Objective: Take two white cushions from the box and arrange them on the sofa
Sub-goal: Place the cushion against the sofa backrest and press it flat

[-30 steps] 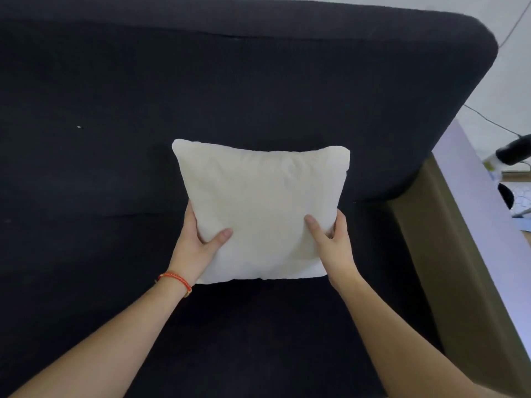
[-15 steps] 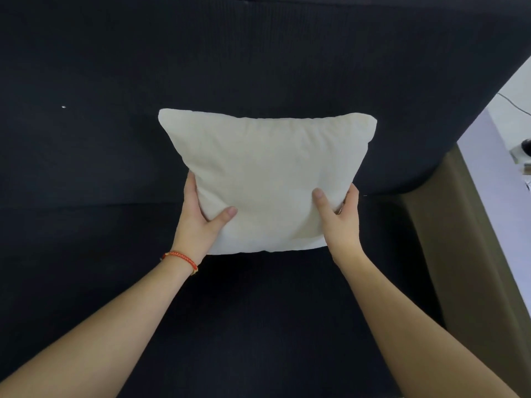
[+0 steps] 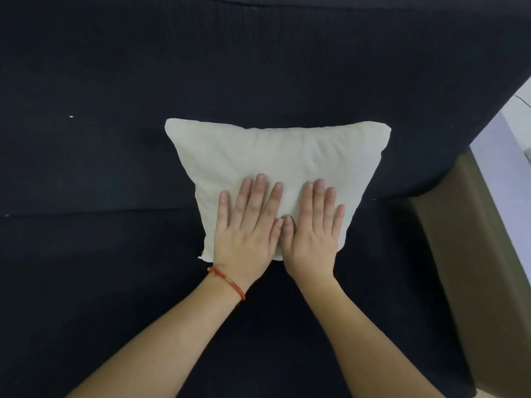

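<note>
One white cushion (image 3: 275, 156) leans against the backrest of the black sofa (image 3: 115, 81), its lower edge on the seat. My left hand (image 3: 247, 225), with a red string bracelet on the wrist, lies flat on the cushion's lower front. Beside it my right hand (image 3: 313, 228) also rests flat, fingers spread, thumbs touching. Neither hand grips the cushion. No second cushion and no box are in view.
The sofa seat (image 3: 100, 282) stretches to the left and toward me. At the right stands the sofa's olive-brown side panel (image 3: 471, 268), with pale floor (image 3: 505, 156) beyond it.
Both hands let go of the cushion's sides and now press flat on its front. The cushion sits back against the backrest, lower than before.
</note>
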